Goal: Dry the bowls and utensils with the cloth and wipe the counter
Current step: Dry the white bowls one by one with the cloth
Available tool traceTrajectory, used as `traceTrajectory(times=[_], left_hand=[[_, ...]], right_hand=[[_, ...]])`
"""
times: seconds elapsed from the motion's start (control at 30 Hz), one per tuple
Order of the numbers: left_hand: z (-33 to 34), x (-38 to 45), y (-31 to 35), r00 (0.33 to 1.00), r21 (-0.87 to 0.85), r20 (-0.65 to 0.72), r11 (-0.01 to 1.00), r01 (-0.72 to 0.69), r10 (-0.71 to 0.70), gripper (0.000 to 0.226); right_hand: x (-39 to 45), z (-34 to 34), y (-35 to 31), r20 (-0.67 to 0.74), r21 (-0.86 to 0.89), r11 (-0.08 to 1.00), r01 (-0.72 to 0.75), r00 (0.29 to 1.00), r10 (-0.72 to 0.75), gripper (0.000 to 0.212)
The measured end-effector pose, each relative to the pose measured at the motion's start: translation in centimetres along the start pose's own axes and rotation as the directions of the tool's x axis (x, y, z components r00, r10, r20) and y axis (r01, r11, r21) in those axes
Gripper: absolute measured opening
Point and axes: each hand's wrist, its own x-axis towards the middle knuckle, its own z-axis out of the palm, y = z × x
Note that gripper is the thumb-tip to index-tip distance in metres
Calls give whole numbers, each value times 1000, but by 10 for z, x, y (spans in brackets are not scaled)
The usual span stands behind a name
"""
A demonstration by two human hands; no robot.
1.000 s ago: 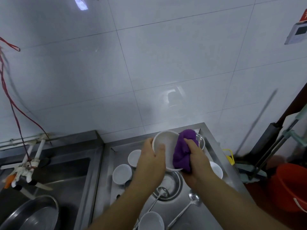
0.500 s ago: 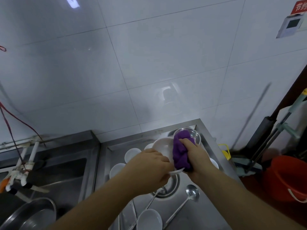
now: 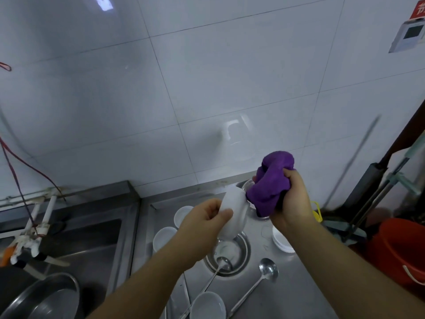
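My left hand (image 3: 204, 218) grips a white bowl (image 3: 235, 211) by its rim, tilted on edge above the steel counter (image 3: 299, 291). My right hand (image 3: 293, 201) is closed on a bunched purple cloth (image 3: 270, 183), held just right of the bowl and touching its upper edge. Below lie more white bowls (image 3: 164, 237), one near the front (image 3: 207, 306), a stack at the right (image 3: 281, 241). Two steel ladles rest on the counter, one (image 3: 268, 270) at the right and one (image 3: 224, 264) lying in a steel basin (image 3: 239, 254).
A sink (image 3: 76, 238) with taps (image 3: 34, 231) sits at the left, a large steel pot (image 3: 43, 298) at its front. At the right stand an orange bucket (image 3: 402, 252) and mop handles (image 3: 377, 187). White tiled wall rises behind the counter.
The cloth has come out of the bowl and my right hand has lifted it up and to the right. My left hand has turned the bowl more edge-on.
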Motion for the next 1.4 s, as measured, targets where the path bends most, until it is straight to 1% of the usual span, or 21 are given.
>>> traceTrajectory(times=[0.1,0.17,0.23,0.3,0.33,0.37,0.4,0.43,0.47,0.5,0.57,0.6,0.67,0.77,0.83,0.9,1.03,1.17,1.23,1.3,1.4], left_hand=[[1,2,0,999,-191,-23,981,39,-44,25],[2,4,2,999,-240,1,970,38,-39,30],[1,6,5,999,-299,35,954,30,-20,31],[-4,7,5,999,-322,50,947,9,7,31],[-6,5,6,998,-322,60,947,-3,23,32],[-8,3,6,996,-326,81,945,-16,45,33],[-9,1,6,993,-338,102,941,-27,65,33],[-8,-1,6,990,-355,118,934,-30,77,34],[-7,-4,6,989,-369,126,929,-29,81,35],[-7,-5,6,989,-371,124,928,-30,81,36],[-9,-5,9,991,-350,95,935,-53,91,35],[-10,-5,11,992,-337,76,939,-70,102,34],[-10,-5,15,991,-329,43,939,-104,125,34],[-4,-7,15,988,-354,-12,924,-146,151,34],[3,-8,14,982,-367,-54,911,-187,180,31],[9,-9,17,971,-407,-90,881,-240,223,21],[13,-6,26,957,-412,-84,865,-287,278,13],[5,-6,28,953,-462,-44,839,-286,301,24],[-2,-4,36,974,-497,-58,839,-220,220,30],[-12,-1,45,995,-562,-32,822,-98,96,27],[-24,0,46,995,-629,63,778,-15,71,22]], right_hand=[[-7,7,2,45,-272,954,125,992,-117,27],[-20,11,9,239,-487,819,304,948,-210,28],[-33,14,15,550,-608,553,570,805,-224,36],[-37,15,17,770,-584,177,792,610,-187,49],[-39,17,15,819,-540,78,838,544,-184,50],[-39,17,14,835,-514,53,856,514,-198,47],[-38,16,13,832,-507,68,859,509,-223,43],[-37,16,13,804,-530,114,841,540,-247,39],[-34,18,12,741,-579,203,790,613,-274,34],[-33,23,11,634,-633,335,698,716,-292,29],[-27,34,8,329,-648,637,418,908,-260,29],[-23,37,6,180,-603,754,262,965,-191,29],[-19,43,5,-24,-451,892,12,999,-26,22],[-21,46,6,-82,-294,938,-184,983,167,32],[-25,44,12,-47,-214,928,-305,952,302,36],[-33,42,19,9,-138,916,-377,924,382,37],[-36,37,20,57,-29,946,-324,944,325,33],[-27,39,9,18,-85,950,-302,952,305,35],[-26,43,3,-5,-184,942,-280,959,284,38],[-28,46,-1,-24,-229,941,-251,967,252,47],[-33,55,-3,-43,-257,941,-218,976,214,46]])
